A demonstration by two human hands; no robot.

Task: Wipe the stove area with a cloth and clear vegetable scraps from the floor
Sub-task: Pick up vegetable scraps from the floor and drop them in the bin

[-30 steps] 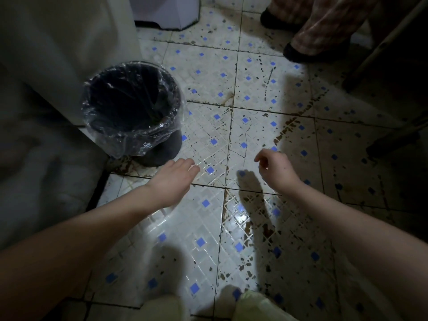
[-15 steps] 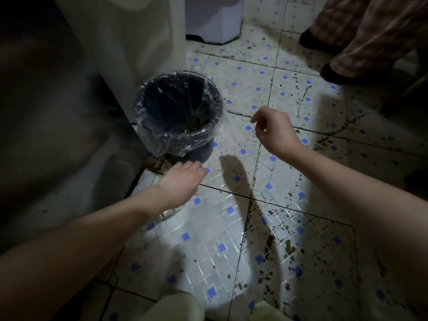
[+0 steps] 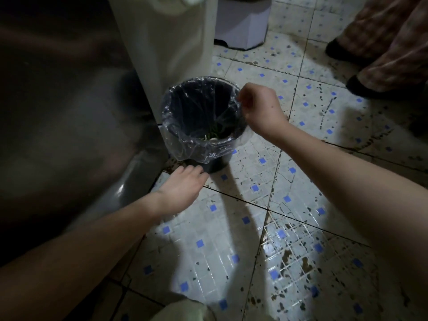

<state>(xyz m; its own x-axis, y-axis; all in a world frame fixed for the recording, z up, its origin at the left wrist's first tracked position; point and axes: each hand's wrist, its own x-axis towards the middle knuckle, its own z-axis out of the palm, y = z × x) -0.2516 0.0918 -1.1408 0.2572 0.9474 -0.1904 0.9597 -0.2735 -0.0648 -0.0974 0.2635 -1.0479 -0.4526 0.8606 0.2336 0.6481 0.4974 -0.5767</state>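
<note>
Down low, my left hand [image 3: 183,186] reaches, fingers straight and together, just beside the base of one round dark bin [image 3: 199,100], dressed in one crinkled clear liner [image 3: 185,147] with a few green and pale vegetable scraps [image 3: 212,135] at its bottom. My right hand [image 3: 259,110] sits at the bin's right rim, fingers curled; whether they pinch anything I cannot tell. Glossy white floor tiles [image 3: 196,228], dotted with small blue squares and spattered brown, run right to two dark shoes [image 3: 361,88].

floor [image 3: 208,251]: stained blue-dotted tile | on it: plastic-lined bin [image 3: 199,141]; white container [image 3: 243,26]; dark shoes [image 3: 361,89]
</note>
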